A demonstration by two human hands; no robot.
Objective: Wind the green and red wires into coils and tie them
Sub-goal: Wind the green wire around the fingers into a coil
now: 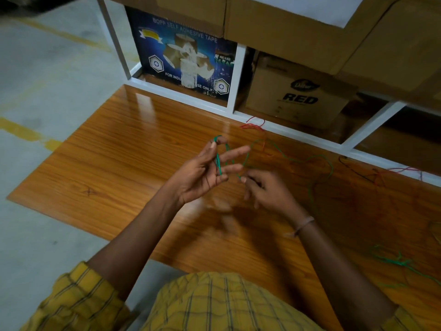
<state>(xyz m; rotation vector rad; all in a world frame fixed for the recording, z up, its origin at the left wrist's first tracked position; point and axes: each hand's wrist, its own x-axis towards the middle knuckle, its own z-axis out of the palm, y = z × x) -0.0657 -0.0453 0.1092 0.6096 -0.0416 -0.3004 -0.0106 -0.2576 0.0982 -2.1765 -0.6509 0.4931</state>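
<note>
My left hand (202, 173) is raised over the wooden board, thumb and forefinger pinching the end of a thin green wire (307, 160). The wire loops around its spread fingers. My right hand (265, 189), slightly blurred, pinches the same green wire just right of the left fingertips. From there the wire trails right across the board in loose curves. A small red wire coil (254, 126) lies at the board's far edge, by the shelf frame.
A wooden board (119, 163) lies on a grey concrete floor (47, 80). A white shelf frame (235, 75) behind it holds a blue tape box (181, 58) and cardboard boxes (298, 91). More wires lie right: dark and red (372, 174), green (401, 262).
</note>
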